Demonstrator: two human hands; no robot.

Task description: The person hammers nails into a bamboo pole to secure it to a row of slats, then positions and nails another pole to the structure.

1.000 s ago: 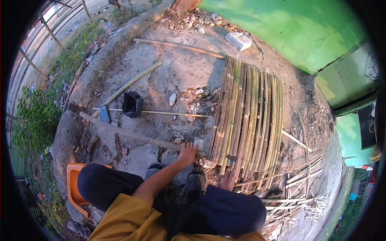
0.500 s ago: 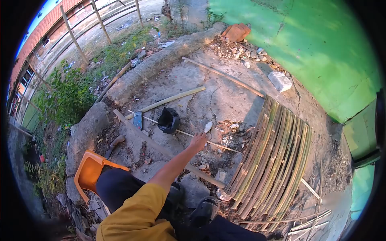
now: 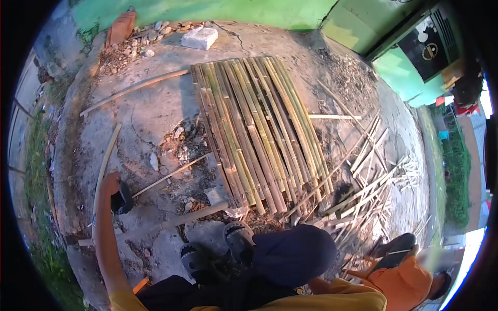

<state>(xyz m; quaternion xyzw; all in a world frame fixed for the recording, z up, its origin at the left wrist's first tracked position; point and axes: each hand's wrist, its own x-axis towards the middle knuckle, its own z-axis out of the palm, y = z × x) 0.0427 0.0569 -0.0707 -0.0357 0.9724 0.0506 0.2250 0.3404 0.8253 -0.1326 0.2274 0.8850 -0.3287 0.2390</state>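
My left hand is at the rim of a small black plastic bag, and its fingers are hidden or too small to make out. The bag sits on the ground beside a split bamboo strip, with a thin stick running out from it. My right hand is out of sight; only a bit of forearm shows behind my raised knee. In front of my feet lies a panel of bamboo poles laid side by side, resting across a thicker pole.
A white block and rubble lie near the green wall. Loose bamboo strips are piled to the right. A person in orange sits at lower right. Part of an orange chair shows beside me.
The view has swung to the right, bringing the strip pile and the other person into sight. My left hand has moved from near a white piece on the ground to the black bag.
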